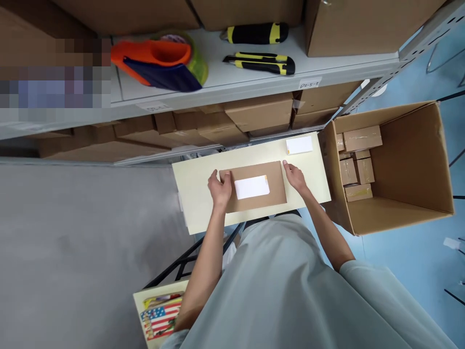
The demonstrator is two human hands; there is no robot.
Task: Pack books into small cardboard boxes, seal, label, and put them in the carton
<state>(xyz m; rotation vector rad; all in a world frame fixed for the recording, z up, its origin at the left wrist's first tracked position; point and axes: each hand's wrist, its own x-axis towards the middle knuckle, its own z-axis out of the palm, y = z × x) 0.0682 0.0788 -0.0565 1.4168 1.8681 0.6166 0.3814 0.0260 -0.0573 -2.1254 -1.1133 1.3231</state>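
Observation:
A flat brown cardboard box (250, 203) lies on the pale yellow tabletop (196, 203) in front of me. On its top is a white label (252, 187) with a small orange mark at one corner. My left hand (220, 188) holds the box's left edge, thumb on top and fingers on the outer side. Just beyond the right edge is my right hand (295, 176), fingers stretched out and holding nothing; whether it touches the box I cannot tell. A stack of similar white labels (299, 145) rests at the table's far right corner.
To the right stands a large open carton (403, 203) with several small taped boxes (359, 172) inside. A shelf (214, 72) ahead holds an orange and blue tape dispenser (156, 63) and two utility knives (259, 63). Colourful flat packs (162, 317) lie at lower left.

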